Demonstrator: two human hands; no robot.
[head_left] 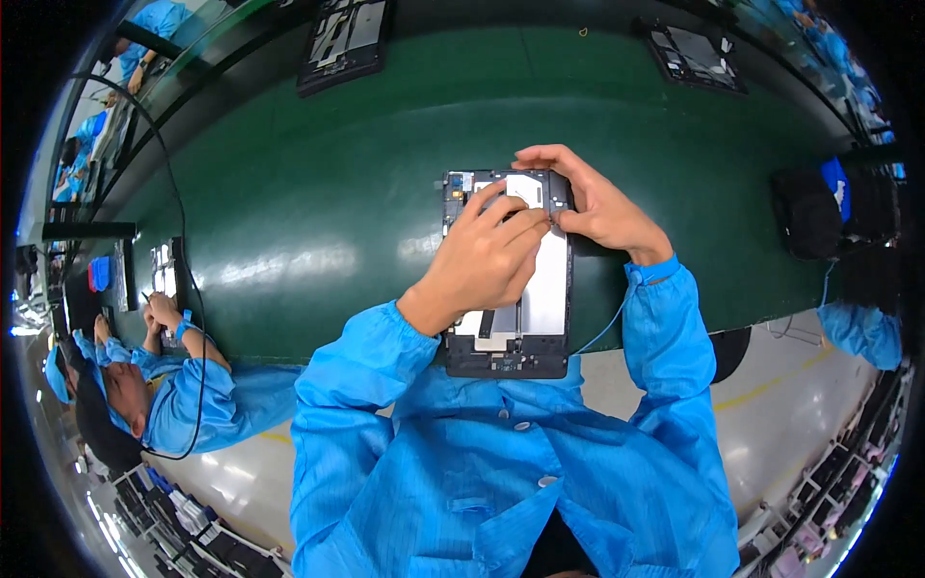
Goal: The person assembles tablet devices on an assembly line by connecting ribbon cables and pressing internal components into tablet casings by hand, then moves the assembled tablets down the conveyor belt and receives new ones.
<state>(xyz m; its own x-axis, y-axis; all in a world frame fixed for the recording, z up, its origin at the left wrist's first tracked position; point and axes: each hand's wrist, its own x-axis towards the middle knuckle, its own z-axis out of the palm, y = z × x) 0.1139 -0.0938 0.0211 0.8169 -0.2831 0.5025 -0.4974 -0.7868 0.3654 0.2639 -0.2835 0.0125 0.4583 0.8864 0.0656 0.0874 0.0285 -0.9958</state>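
Observation:
An opened tablet [550, 289] lies in front of me, its pale battery, black frame and small circuit parts exposed. Its lower end reaches the table's near edge. My left hand [487, 252] is over its upper half, fingers bent and fingertips pinched together near the right side. Whatever is between those fingertips is too small to make out. My right hand [599, 207] curves around the tablet's upper right corner. Its thumb presses at the right edge, close to the left fingertips, and its index finger bends along the top edge. A thin blue cord [605, 332] runs from my right wrist.
Opened devices lie at the far side: one tablet [345, 43] left, another [696, 60] right. A co-worker [207, 385] handles a similar device [166, 270] at the left. A black cable [173, 178] hangs there. At the right is a black item [807, 214] with blue on it.

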